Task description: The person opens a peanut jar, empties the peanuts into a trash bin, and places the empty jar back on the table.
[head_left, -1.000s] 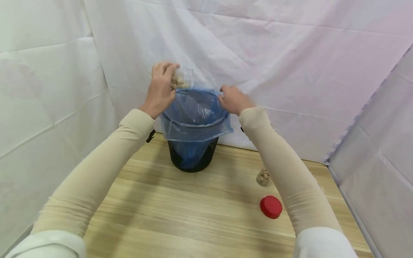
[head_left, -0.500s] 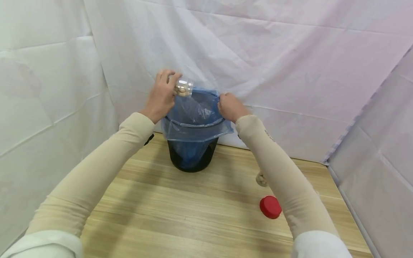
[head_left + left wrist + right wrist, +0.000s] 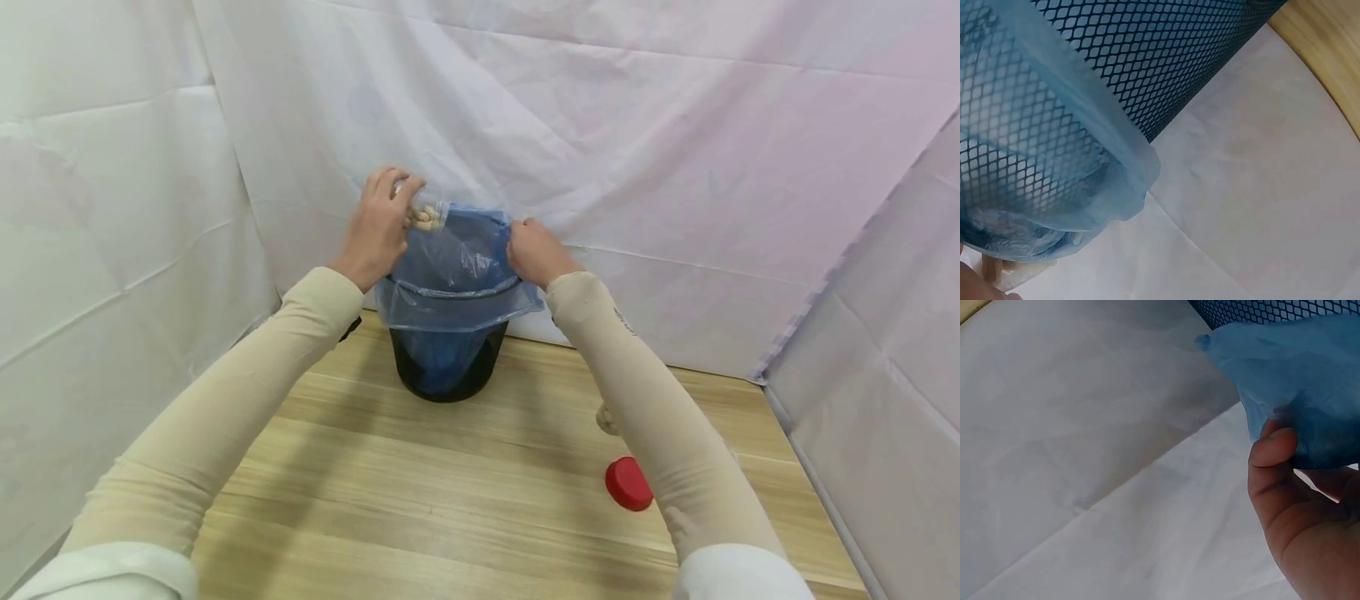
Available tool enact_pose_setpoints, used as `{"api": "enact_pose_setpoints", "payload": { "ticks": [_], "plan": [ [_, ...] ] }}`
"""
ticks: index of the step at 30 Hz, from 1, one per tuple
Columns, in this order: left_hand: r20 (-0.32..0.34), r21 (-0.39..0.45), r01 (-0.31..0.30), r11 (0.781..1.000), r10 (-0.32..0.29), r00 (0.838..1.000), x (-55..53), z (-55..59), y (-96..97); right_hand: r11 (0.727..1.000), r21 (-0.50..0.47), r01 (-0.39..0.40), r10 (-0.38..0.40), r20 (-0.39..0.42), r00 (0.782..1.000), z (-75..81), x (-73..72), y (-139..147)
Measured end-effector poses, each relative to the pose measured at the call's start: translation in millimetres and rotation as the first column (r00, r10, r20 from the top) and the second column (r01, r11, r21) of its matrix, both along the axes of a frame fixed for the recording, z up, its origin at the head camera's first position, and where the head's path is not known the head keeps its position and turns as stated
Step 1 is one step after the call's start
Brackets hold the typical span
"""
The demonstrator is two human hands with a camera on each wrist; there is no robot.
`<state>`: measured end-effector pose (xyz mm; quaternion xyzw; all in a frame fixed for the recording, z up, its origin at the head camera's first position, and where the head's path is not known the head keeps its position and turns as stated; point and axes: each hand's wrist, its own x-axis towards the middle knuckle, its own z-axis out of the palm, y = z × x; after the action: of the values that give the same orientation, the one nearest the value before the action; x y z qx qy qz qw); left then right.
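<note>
Around the upper middle of the frame, I see the blue bag [image 3: 442, 312] already lining the bin [image 3: 486, 362], its edge pinched by the right hand [image 3: 537, 251], the left hand [image 3: 377, 231] gripping a tipped jar [image 3: 442, 214] by the bag, pale pieces [image 3: 424, 218] still inside.

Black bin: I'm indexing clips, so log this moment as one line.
left hand grips tilted jar | right hand pinches blue bag | black bin upright | red lid on table

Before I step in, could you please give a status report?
Left hand gripping jar, tipped sideways, pieces inside. Right hand pinching blue bag. Red lid on table, out of the way.
</note>
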<state>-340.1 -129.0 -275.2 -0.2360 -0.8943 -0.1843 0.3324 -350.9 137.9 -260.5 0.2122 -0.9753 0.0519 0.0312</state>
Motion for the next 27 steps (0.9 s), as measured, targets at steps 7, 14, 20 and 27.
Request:
{"api": "enact_pose_setpoints", "payload": {
  "ticks": [7,14,20,27],
  "plan": [
    [0.004,-0.016,0.020,1.000,-0.020,1.000,1.6,2.6,2.0,1.000,0.007,-0.013,0.013,0.004,1.000,3.0,0.7,2.0],
    [0.003,-0.049,0.022,0.999,-0.022,1.000,3.8,4.0,3.6,0.999,0.029,-0.020,0.020,-0.004,1.000,3.9,1.2,1.3],
    [-0.058,-0.100,0.039,0.994,-0.045,0.997,2.1,5.4,4.0,0.999,0.043,-0.021,0.022,-0.010,1.000,3.7,-0.2,1.0],
    [-0.105,-0.172,0.020,0.985,-0.039,0.994,1.3,6.7,5.0,0.999,0.040,-0.024,0.024,-0.007,1.000,3.6,-2.0,1.6]
  ]
}}
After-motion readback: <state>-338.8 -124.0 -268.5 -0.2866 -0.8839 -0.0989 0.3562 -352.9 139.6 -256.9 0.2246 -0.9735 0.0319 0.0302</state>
